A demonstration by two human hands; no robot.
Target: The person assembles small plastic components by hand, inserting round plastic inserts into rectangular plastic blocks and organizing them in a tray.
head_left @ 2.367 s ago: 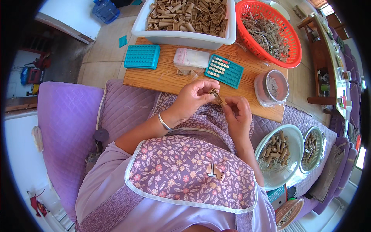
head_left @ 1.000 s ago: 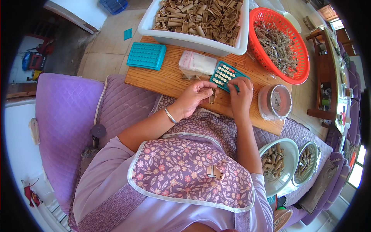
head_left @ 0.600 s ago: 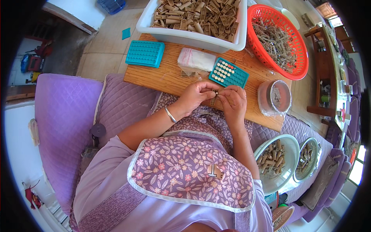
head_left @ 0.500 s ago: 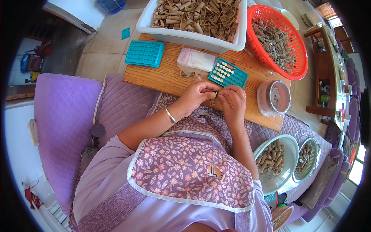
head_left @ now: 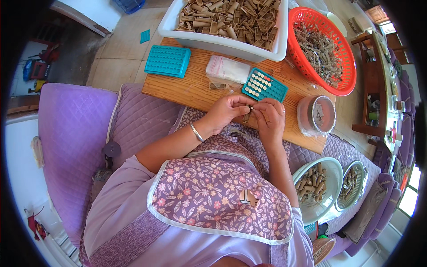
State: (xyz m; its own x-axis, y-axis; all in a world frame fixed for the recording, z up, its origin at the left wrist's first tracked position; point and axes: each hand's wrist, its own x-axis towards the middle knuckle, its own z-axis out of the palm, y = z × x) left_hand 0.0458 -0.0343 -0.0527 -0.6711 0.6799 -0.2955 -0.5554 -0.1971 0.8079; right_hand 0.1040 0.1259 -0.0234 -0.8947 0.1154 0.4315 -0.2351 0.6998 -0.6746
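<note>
Both hands meet just past the table's near edge, fingertips almost touching. My left hand (head_left: 225, 115) is closed in a pinch around a small brown part (head_left: 246, 118), which hangs below the fingertips and looks like the brown pieces in the white bin. Between the fingertips shows a tiny pale bit (head_left: 251, 107), with the thumb and forefinger of my right hand (head_left: 269, 118) pinched at it. Its exact kind is too small to make out. Right beyond the hands lies a teal tray (head_left: 276, 91) holding several round white pieces and a red one.
On the wooden table (head_left: 178, 94) are a stack of teal trays (head_left: 167, 61), plastic bags (head_left: 227, 70) and a round tub (head_left: 316, 115). Behind stand a white bin (head_left: 222, 39) of brown parts and a red basket (head_left: 351, 66) of thin pieces. Pale green basins (head_left: 333, 196) sit at right.
The hands stay together at the same place, with small finger movements; the pale bit between the fingertips shows more plainly now. The whole view has shifted slightly.
</note>
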